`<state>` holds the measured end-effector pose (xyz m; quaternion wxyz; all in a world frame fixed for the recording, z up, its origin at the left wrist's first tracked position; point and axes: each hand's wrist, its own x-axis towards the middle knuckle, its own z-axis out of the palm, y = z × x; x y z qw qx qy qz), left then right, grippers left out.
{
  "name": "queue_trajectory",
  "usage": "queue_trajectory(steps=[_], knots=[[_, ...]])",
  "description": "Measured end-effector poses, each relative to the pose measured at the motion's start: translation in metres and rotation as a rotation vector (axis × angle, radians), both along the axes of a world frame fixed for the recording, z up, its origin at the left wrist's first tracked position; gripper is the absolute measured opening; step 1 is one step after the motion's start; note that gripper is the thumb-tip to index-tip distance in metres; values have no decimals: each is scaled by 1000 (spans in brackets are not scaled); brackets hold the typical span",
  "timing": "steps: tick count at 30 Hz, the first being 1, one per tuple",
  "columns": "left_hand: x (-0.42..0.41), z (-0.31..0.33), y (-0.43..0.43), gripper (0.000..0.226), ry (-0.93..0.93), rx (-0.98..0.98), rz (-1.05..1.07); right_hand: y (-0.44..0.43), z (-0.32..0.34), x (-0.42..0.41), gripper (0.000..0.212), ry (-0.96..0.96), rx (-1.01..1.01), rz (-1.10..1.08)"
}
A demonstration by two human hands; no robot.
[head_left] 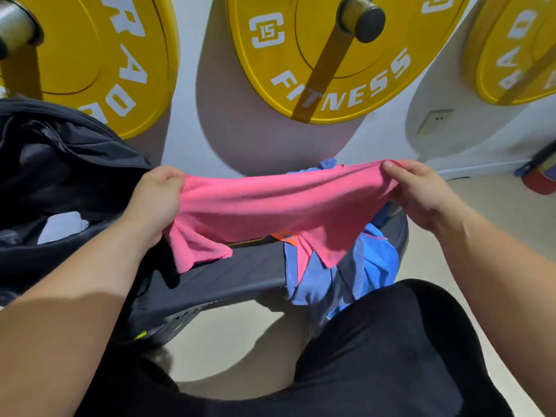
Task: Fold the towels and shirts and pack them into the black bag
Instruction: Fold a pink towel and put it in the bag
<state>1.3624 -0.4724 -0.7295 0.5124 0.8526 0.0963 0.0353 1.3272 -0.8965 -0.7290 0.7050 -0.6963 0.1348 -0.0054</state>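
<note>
I am seeing the pink cloth (270, 206) hanging stretched above the bench (240, 275), beside the open black bag (60, 164). The left hand (156, 200) and right hand (421, 194) are pinching its top corners with curled fingers. It is partly covering the blue garments (370, 260).

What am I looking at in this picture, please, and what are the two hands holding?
No machine here: the one picture comes from a camera worn on a person's head, looking forward and down. The left hand and right hand each pinch an end of a pink cloth, stretched between them above a dark bench. A heap of blue garments lies on the bench's right end. The open black bag sits at left, something white inside. Behind hang yellow weight plates.
</note>
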Motion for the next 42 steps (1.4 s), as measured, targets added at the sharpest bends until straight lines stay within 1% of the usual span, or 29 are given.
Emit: queue_trajectory(steps=[2,3,4,6,8,10,12,14,16,17,18,20,23,26,28,29,30,31,32,33,34,35,36,37,38,39,40,41,42], knots=[[-4,6,-1,18,28,-15,-121,3,14,-4,28,8,-42,-14],[-9,13,-1,19,62,-53,-180,3,21,-7,27,15,-79,-2],[-15,20,-1,21,113,-109,-246,4,31,-12,21,30,-120,37],[-28,35,3,23,260,-254,-395,3,56,-24,15,93,-172,186],[-38,47,10,18,406,-395,-523,0,82,-35,15,194,-160,345],[-40,45,15,14,490,-425,-589,-1,94,-34,18,272,-225,405],[-32,27,13,13,456,-266,-545,0,82,-19,16,303,-432,346],[-19,-4,3,15,354,-65,-412,0,49,7,17,310,-749,228],[-6,-40,-9,21,247,103,-257,3,12,32,19,339,-1129,210],[0,-59,-13,21,215,191,-191,6,-4,42,21,340,-1276,187],[5,-75,-17,20,211,269,-141,10,-19,51,21,329,-1337,131],[14,-98,-22,21,238,387,-89,28,-36,63,20,311,-1351,90],[25,-114,-29,22,264,450,-41,58,-53,75,25,314,-1342,153],[35,-121,-34,21,253,488,-24,63,-64,84,27,367,-1227,108],[43,-129,-30,20,270,460,27,60,-71,89,31,421,-1089,77],[47,-131,-29,19,300,409,63,59,-75,90,35,443,-982,54],[51,-133,-28,16,345,309,110,59,-78,91,33,464,-833,16],[57,-134,-28,12,396,158,159,57,-81,92,25,479,-682,-29],[61,-134,-31,10,476,-4,206,56,-83,95,25,495,-576,-87],[65,-133,-34,12,557,-161,245,53,-88,100,26,487,-520,-137],[68,-130,-38,16,598,-269,261,50,-92,105,23,469,-515,-180],[73,-129,-41,18,607,-316,247,47,-95,110,21,456,-520,-210],[77,-128,-44,17,591,-323,228,43,-101,116,24,437,-540,-235],[81,-130,-47,15,546,-298,201,43,-104,121,28,427,-558,-265],[84,-133,-49,14,469,-192,153,49,-100,123,29,433,-555,-295],[86,-137,-51,11,378,-16,62,55,-99,125,29,436,-555,-322],[85,-142,-52,9,325,198,-54,62,-97,124,27,442,-613,-306],[82,-148,-54,11,302,394,-189,66,-98,125,27,442,-688,-277],[78,-156,-58,20,312,558,-317,68,-102,124,28,429,-750,-252]])
